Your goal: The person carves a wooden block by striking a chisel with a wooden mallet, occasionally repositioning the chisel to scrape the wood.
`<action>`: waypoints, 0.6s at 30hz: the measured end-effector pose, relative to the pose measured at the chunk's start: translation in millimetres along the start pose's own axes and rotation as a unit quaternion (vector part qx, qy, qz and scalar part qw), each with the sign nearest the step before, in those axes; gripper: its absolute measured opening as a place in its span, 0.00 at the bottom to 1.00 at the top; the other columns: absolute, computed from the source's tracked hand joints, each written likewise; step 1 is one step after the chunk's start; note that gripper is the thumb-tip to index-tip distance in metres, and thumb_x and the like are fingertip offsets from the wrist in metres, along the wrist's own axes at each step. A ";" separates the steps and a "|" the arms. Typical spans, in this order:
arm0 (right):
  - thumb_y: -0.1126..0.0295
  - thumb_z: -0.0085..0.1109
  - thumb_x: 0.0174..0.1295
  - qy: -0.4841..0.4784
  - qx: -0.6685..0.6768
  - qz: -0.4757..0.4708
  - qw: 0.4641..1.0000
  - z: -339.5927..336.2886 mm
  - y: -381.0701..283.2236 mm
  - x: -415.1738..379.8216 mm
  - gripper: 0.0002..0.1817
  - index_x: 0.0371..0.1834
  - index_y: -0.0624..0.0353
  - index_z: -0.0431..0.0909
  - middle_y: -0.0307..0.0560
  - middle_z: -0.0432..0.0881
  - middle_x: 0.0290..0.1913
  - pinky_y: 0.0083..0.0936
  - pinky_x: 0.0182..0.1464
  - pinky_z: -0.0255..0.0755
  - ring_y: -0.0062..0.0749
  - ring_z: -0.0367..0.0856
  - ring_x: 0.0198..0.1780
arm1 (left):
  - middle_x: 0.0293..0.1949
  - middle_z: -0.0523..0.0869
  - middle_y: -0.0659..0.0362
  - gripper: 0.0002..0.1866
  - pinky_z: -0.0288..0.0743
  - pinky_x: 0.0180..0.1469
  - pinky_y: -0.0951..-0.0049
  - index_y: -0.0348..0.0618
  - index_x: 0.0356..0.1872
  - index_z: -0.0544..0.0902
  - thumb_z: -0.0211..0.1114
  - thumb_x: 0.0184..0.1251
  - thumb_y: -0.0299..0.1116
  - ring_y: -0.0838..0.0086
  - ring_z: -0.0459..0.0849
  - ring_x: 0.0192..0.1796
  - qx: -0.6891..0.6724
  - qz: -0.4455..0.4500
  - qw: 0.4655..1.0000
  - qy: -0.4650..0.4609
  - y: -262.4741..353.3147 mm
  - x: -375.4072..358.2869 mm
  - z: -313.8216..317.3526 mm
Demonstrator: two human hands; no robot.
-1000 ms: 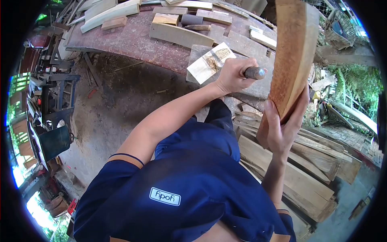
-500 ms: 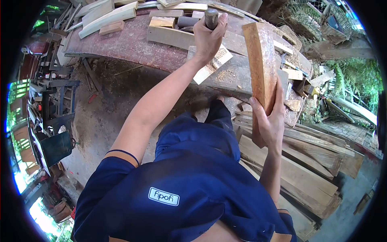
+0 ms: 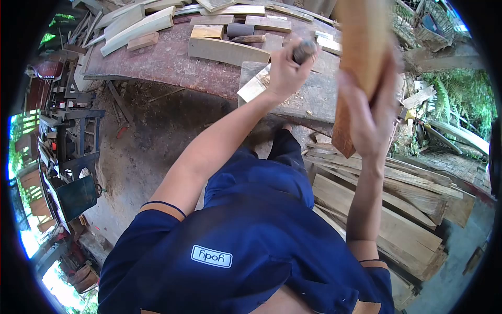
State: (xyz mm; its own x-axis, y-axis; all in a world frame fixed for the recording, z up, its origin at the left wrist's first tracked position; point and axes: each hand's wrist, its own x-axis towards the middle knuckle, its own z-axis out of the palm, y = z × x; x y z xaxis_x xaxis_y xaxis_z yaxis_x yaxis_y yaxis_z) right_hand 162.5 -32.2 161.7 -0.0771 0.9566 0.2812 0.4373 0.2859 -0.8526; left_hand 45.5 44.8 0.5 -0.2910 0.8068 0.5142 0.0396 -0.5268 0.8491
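One block (image 3: 363, 42) lies clamped between right fingers (image 3: 387, 83) and thumb (image 3: 354, 97); left fingers (image 3: 289, 52) encircle a handle (image 3: 304, 51).

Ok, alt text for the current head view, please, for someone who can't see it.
A person's right hand holds a long wooden piece, blurred, while the left hand grips a round-ended handle, its other end hidden. Beyond is a workbench strewn with cut wood; boards lie stacked at lower right.

Gap between left hand (image 3: 289, 73) and timber (image 3: 363, 44) in right hand (image 3: 367, 118).
Bare worktop (image 3: 162, 65) well left of left hand; wood blocks (image 3: 268, 24) obstruct beyond, crowding far side.
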 end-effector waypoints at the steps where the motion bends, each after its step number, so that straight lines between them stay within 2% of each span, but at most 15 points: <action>1: 0.59 0.62 0.62 -0.085 -0.126 0.024 0.988 -1.9 16.5 3.5 0.42 0.78 0.54 0.55 0.66 0.81 0.50 0.39 0.48 0.81 0.43 0.85 0.46 | 0.18 0.80 0.59 0.07 0.69 0.26 0.75 0.38 0.37 0.83 0.70 0.58 0.26 0.82 0.75 0.21 -0.020 0.029 0.999 -0.016 -5.9 -7.2 1.4; 2: 0.58 0.62 0.61 -0.115 -0.159 -0.010 0.981 -7.4 23.1 3.4 0.42 0.78 0.53 0.55 0.66 0.81 0.51 0.39 0.47 0.81 0.44 0.85 0.45 | 0.23 0.83 0.53 0.13 0.75 0.31 0.73 0.39 0.41 0.83 0.69 0.53 0.24 0.75 0.79 0.23 -0.066 -0.041 0.995 -0.057 -11.1 -16.3 0.5; 3: 0.58 0.62 0.61 -0.143 -0.192 -0.045 0.970 -9.5 22.3 5.6 0.42 0.78 0.52 0.55 0.66 0.81 0.51 0.38 0.47 0.82 0.45 0.86 0.45 | 0.27 0.85 0.50 0.15 0.76 0.33 0.72 0.41 0.44 0.84 0.69 0.53 0.24 0.67 0.83 0.24 -0.038 -0.021 0.996 -0.072 -6.5 -16.9 -0.4; 4: 0.58 0.65 0.59 -0.146 -0.184 -0.015 0.972 -13.6 16.0 5.0 0.44 0.78 0.55 0.56 0.70 0.82 0.54 0.40 0.53 0.79 0.54 0.87 0.50 | 0.27 0.85 0.50 0.15 0.76 0.33 0.72 0.41 0.44 0.84 0.69 0.52 0.24 0.63 0.84 0.25 -0.015 -0.001 0.997 -0.075 -3.3 -16.8 0.2; 5: 0.58 0.65 0.59 -0.151 -0.184 -0.014 0.971 -14.3 10.6 2.7 0.44 0.78 0.55 0.56 0.70 0.82 0.54 0.40 0.53 0.79 0.54 0.87 0.50 | 0.27 0.85 0.49 0.15 0.76 0.33 0.72 0.42 0.44 0.84 0.69 0.52 0.24 0.60 0.85 0.26 0.008 0.012 0.997 -0.080 -0.2 -21.5 -0.8; 7: 0.58 0.65 0.58 -0.041 -0.107 -0.040 0.993 -13.4 5.0 -1.4 0.45 0.78 0.55 0.55 0.70 0.82 0.54 0.41 0.56 0.78 0.56 0.86 0.51 | 0.28 0.85 0.49 0.16 0.77 0.33 0.72 0.42 0.44 0.84 0.69 0.51 0.24 0.59 0.85 0.27 0.032 -0.013 0.994 -0.102 -2.7 -26.2 -2.1; 8: 0.60 0.64 0.59 -0.010 -0.098 -0.106 0.989 -13.9 15.1 0.3 0.44 0.78 0.55 0.55 0.70 0.82 0.54 0.42 0.57 0.78 0.59 0.85 0.53 | 0.28 0.85 0.49 0.16 0.77 0.33 0.72 0.42 0.45 0.84 0.69 0.51 0.24 0.58 0.86 0.28 0.056 -0.031 0.990 -0.127 -3.5 -26.8 -4.1; 9: 0.60 0.64 0.59 -0.010 -0.097 -0.105 0.990 -9.2 19.3 -3.5 0.44 0.78 0.55 0.55 0.70 0.82 0.54 0.42 0.57 0.78 0.59 0.85 0.53 | 0.28 0.85 0.49 0.16 0.77 0.33 0.72 0.42 0.45 0.84 0.69 0.51 0.24 0.58 0.86 0.28 0.058 -0.031 0.990 -0.127 -2.7 -28.0 -6.6; 11: 0.62 0.64 0.60 -0.112 -0.168 -0.022 0.979 -4.0 24.9 -11.6 0.43 0.78 0.56 0.54 0.70 0.82 0.55 0.44 0.55 0.78 0.60 0.85 0.53 | 0.26 0.84 0.50 0.15 0.75 0.31 0.71 0.41 0.43 0.84 0.70 0.51 0.24 0.62 0.82 0.24 -0.010 -0.047 0.993 -0.106 0.3 -27.8 -6.6; 12: 0.62 0.64 0.60 -0.117 -0.164 -0.015 0.979 -5.5 27.9 -14.6 0.43 0.78 0.54 0.53 0.70 0.82 0.53 0.44 0.54 0.77 0.59 0.85 0.52 | 0.26 0.84 0.50 0.15 0.75 0.31 0.71 0.41 0.43 0.84 0.70 0.51 0.24 0.62 0.82 0.24 -0.015 -0.043 0.993 -0.112 3.0 -23.0 -5.5; 13: 0.62 0.64 0.60 -0.113 -0.165 -0.017 0.980 -6.7 27.0 -15.0 0.43 0.78 0.54 0.53 0.70 0.82 0.53 0.44 0.54 0.77 0.59 0.85 0.52 | 0.24 0.82 0.55 0.13 0.71 0.29 0.72 0.41 0.41 0.84 0.69 0.53 0.23 0.69 0.78 0.23 -0.020 -0.037 0.995 -0.096 4.4 -17.1 -7.2; 15: 0.62 0.65 0.59 -0.107 -0.134 0.046 0.984 -5.9 25.7 -25.3 0.45 0.79 0.51 0.53 0.69 0.83 0.53 0.44 0.56 0.77 0.58 0.85 0.53 | 0.20 0.78 0.64 0.08 0.64 0.24 0.75 0.39 0.38 0.83 0.66 0.57 0.22 0.83 0.70 0.22 -0.026 -0.041 0.997 -0.066 8.7 -14.2 -12.4; 16: 0.62 0.65 0.59 -0.083 -0.145 0.037 0.985 -4.2 31.1 -31.0 0.45 0.79 0.50 0.53 0.68 0.81 0.56 0.44 0.60 0.75 0.58 0.83 0.57 | 0.21 0.75 0.69 0.02 0.61 0.24 0.78 0.39 0.35 0.82 0.66 0.62 0.24 0.87 0.68 0.23 -0.060 -0.001 0.998 -0.008 3.5 -1.8 -8.8; 17: 0.62 0.65 0.59 -0.082 -0.145 0.038 0.985 -4.2 34.3 -34.8 0.45 0.79 0.50 0.53 0.68 0.81 0.56 0.44 0.60 0.75 0.58 0.83 0.57 | 0.20 0.74 0.70 0.08 0.60 0.24 0.79 0.39 0.29 0.78 0.67 0.67 0.27 0.87 0.67 0.22 -0.024 0.025 0.999 0.012 -11.8 8.6 -15.6; 18: 0.61 0.66 0.59 -0.067 -0.127 0.049 0.988 -4.0 36.5 -38.2 0.45 0.79 0.50 0.53 0.68 0.79 0.59 0.44 0.62 0.73 0.57 0.81 0.60 | 0.18 0.72 0.71 0.15 0.58 0.24 0.79 0.42 0.23 0.74 0.66 0.71 0.31 0.88 0.65 0.22 -0.035 -0.032 0.998 0.045 -6.5 19.9 -19.7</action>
State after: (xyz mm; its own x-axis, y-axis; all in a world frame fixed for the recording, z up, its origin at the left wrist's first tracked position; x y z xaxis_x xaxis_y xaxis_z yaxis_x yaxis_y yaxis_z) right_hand 185.0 -58.6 121.6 -0.1345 0.9827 0.1271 0.6583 0.1845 -0.7298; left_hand 20.7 58.9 2.8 -0.3757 0.8137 0.4436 -0.0481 -0.4951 0.8675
